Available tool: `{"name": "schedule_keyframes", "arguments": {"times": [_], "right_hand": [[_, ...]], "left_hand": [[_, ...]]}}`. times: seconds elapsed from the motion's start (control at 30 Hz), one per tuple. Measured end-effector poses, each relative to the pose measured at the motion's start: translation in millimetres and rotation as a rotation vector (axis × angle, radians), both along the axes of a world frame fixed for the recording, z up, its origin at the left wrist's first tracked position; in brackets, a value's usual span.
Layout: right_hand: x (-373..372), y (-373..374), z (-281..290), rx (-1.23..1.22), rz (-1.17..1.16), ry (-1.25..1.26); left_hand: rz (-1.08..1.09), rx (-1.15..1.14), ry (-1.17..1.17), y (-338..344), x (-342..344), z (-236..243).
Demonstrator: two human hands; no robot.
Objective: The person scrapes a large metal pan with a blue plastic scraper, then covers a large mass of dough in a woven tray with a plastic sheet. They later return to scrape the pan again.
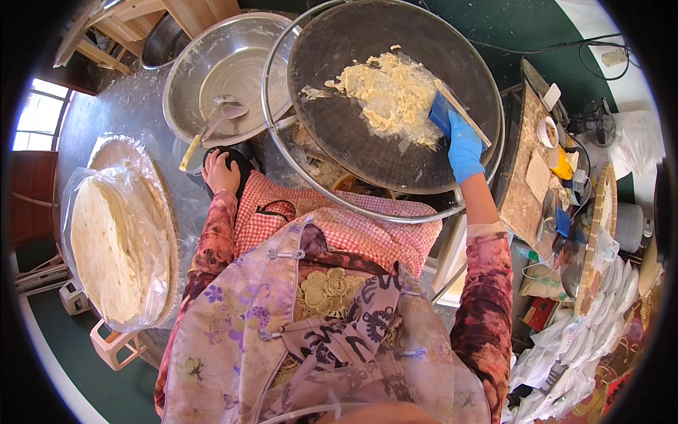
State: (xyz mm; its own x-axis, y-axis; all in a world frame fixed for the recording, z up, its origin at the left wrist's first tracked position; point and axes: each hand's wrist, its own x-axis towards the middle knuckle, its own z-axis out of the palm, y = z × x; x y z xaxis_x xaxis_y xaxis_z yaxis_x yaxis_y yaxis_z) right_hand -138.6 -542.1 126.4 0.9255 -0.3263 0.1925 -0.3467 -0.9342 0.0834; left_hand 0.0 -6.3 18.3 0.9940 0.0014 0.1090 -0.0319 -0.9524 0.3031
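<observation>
In a blue glove, my right hand (464, 152) is closed around a scraper (464, 113) with a wooden edge and a blue part. The scraper touches the right side of a pale, lumpy layer of dough (388, 92). Beneath the dough is a large round dark griddle (325, 131) with a metal ring (312, 187) around it. My bare left hand (222, 174) lies on my black-covered knee, fingers stretched out and holding nothing. Close to it, a ladle (189, 152) with a yellow handle leans over the rim of a wide metal basin (176, 99).
At left, a stack of thin round flatbreads (106, 247) lies under clear plastic. A pink plastic stool (106, 338) stands below it. To the right are a floury wooden board (521, 191), small tools and white plastic bags (565, 353). Black cables (544, 49) run behind the griddle.
</observation>
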Motion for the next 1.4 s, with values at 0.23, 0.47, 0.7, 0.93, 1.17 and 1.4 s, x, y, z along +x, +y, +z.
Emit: {"name": "schedule_keyframes", "arguments": {"times": [0.23,0.47,0.7,0.93,1.17,1.4], "right_hand": [[-24.0,8.1,6.2,0.02,-0.086,0.102],[-51.2,26.9,22.6,0.045,-0.076,0.161],[-54.4,32.5,51.0,0.165,0.041,-0.025],[-30.7,55.7,31.6,0.188,-0.086,0.136],[-71.6,96.1,26.4,0.024,0.044,0.141],[-94.1,124.4,30.0,-0.072,0.122,0.056]], "left_hand": [[0.003,-0.001,-0.009,0.4,-0.9,1.7],[0.011,-0.02,-0.028,0.1,-0.2,-1.3],[0.002,-0.055,-0.033,-0.3,-0.2,-1.4],[-0.005,-0.032,-0.024,1.9,0.5,-1.0],[-0.002,-0.015,-0.007,-1.1,0.8,-2.6],[-0.006,-0.004,0.019,-2.1,1.2,0.8]]}}
